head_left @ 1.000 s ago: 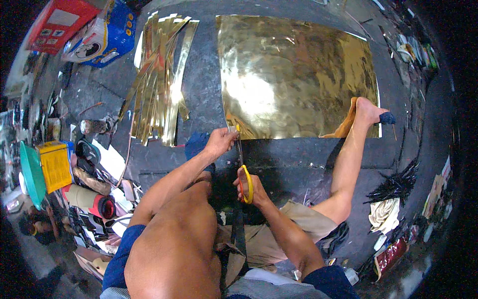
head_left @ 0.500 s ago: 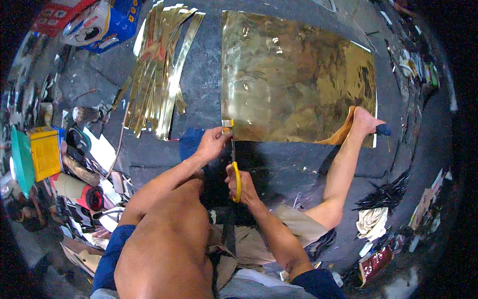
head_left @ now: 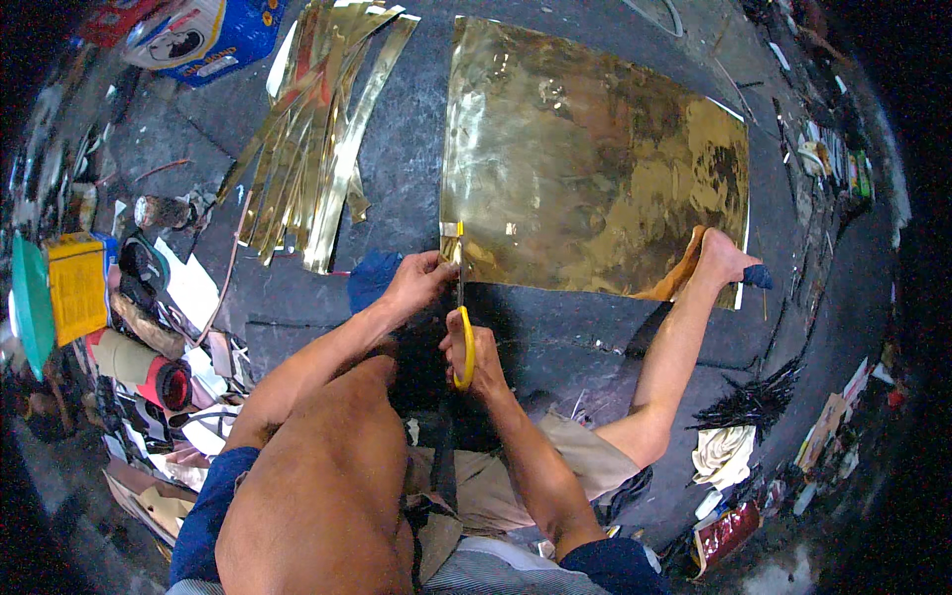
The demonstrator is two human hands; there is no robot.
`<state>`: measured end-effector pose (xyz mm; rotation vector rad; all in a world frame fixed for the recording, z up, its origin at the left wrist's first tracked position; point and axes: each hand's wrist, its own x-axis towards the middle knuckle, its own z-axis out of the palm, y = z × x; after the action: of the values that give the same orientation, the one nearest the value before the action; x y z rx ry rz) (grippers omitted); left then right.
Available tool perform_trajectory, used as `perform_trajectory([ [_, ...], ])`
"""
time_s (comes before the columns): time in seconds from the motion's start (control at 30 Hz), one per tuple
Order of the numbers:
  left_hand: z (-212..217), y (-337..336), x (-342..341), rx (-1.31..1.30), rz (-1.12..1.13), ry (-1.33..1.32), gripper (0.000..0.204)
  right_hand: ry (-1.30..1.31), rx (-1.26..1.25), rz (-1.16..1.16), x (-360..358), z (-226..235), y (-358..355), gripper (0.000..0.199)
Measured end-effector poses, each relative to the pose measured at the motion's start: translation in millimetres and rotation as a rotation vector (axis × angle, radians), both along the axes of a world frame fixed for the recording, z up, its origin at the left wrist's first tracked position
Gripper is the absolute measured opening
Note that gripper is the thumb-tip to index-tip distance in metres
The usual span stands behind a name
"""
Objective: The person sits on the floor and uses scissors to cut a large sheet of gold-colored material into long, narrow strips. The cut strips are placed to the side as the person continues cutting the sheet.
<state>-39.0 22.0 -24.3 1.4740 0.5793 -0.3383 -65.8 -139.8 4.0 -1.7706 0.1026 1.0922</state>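
A shiny gold sheet (head_left: 595,169) lies flat on the dark floor. My right hand (head_left: 476,359) is wrapped round the handle of yellow-handled scissors (head_left: 463,347), whose blades point away from me into the sheet's near left corner, close to its left edge. Just left of the blades, my left hand (head_left: 421,281) pinches the near end of a narrow gold strip (head_left: 451,236) at that edge; the fingertips partly hide it. Left of the sheet lies a loose pile of cut gold strips (head_left: 317,139). My bare foot (head_left: 727,260) rests at the sheet's near right corner.
A blue box (head_left: 213,40) stands at the far left. Along the left lie a yellow container (head_left: 79,288), a red-and-beige cylinder (head_left: 134,367) and paper scraps. On the right are a heap of black strips (head_left: 749,397), a crumpled cream cloth (head_left: 723,454) and a dark red packet (head_left: 727,535).
The scissors in my right hand have moved a little farther away from me along the sheet's left edge. My left hand keeps its pinch beside the blades. The whole view has shifted slightly.
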Motion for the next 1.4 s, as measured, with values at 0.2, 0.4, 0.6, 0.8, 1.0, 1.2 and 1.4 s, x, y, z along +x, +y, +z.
perform_trajectory([
  [0.2,-3,12,-3,-0.211,-0.047,0.058,0.027,0.024,0.040,-0.120,42,-19,20,0.041],
  [0.4,15,18,-4,-0.071,-0.101,-0.069,0.023,-0.366,0.064,0.046,101,-44,50,0.069],
  [0.6,49,21,-4,-0.215,-0.073,-0.001,0.023,-0.316,-0.066,0.097,186,-23,98,0.074],
  [0.8,91,32,-4,-0.282,-0.120,0.036,0.023,-0.430,0.020,0.042,264,-21,140,0.042],
  [1.0,108,41,-6,-0.322,-0.055,0.034,0.023,-0.466,0.097,0.006,349,-34,171,0.061],
  [1.2,108,52,-15,-0.164,-0.125,0.019,0.025,-0.217,0.159,-0.159,352,-26,187,0.078],
  [1.4,102,74,-28,0.033,-0.058,0.052,0.026,-0.082,0.163,-0.161,369,-32,189,0.086],
])
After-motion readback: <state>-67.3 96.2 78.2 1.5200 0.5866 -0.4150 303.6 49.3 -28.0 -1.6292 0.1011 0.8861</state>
